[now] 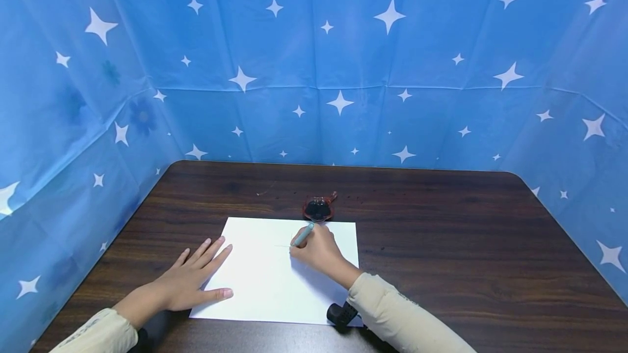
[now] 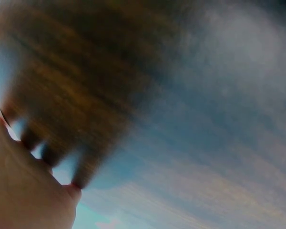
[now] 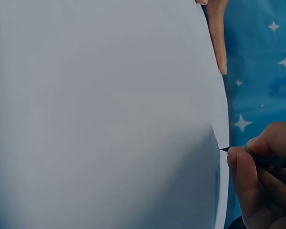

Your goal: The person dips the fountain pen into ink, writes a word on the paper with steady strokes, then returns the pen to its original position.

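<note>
A white sheet of paper [image 1: 260, 287] lies on the dark wooden table, with a few faint thin lines near its upper middle. My right hand [image 1: 319, 249] pinches a teal pen [image 1: 302, 235] between thumb and fingers over those lines. In the right wrist view the pen's dark pointed tip [image 3: 224, 150] shows right at the paper surface. My left hand [image 1: 188, 277] rests with spread, straight fingers across the sheet's left edge, its thumb on the paper. The left wrist view shows part of that hand [image 2: 28, 186] beside blurred reflections.
Just behind the paper's far edge sits a small reddish, see-through dish [image 1: 318, 208] with something dark in it. A black wrist device [image 1: 340, 314] hangs below the right sleeve, over the sheet's near edge. Blue curtains [image 1: 314, 59] with white stars surround the table [image 1: 466, 255].
</note>
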The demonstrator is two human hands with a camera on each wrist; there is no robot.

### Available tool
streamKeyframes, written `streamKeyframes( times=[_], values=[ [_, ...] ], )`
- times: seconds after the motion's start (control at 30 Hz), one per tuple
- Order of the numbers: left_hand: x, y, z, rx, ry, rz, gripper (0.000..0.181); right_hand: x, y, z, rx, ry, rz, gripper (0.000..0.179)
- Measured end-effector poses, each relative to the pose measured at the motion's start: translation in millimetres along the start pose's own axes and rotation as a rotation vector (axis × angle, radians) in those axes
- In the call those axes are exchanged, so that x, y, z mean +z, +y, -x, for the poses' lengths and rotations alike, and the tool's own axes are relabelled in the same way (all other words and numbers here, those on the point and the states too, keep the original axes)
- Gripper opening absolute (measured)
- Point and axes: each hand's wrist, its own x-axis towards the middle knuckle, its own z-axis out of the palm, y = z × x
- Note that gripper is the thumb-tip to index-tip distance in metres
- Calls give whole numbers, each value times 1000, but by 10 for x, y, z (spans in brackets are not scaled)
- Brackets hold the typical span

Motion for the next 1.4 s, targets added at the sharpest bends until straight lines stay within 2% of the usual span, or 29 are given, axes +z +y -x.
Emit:
streamKeyframes(
  times=[0.3, 0.47, 0.57, 1.2, 1.4],
  values=[
    [-34, 36, -7, -18, -26, -27, 92, -10, -22, 25, -14, 16, 37, 9],
    [30, -26, -35, -31, -9, -48, 95, -14, -18, 54, -29, 17, 39, 11],
    [61, -59, -48, -30, 3, -48, 95, -17, -15, 72, -34, 13, 48, 10],
    [38, -35, -48, -36, -31, -31, 96, -78, -18, 222, -55, -13, 91, 11],
    [44, -45, -53, -36, -32, -36, 97, -119, -31, 274, -48, -42, 76, 13]
  ],
)
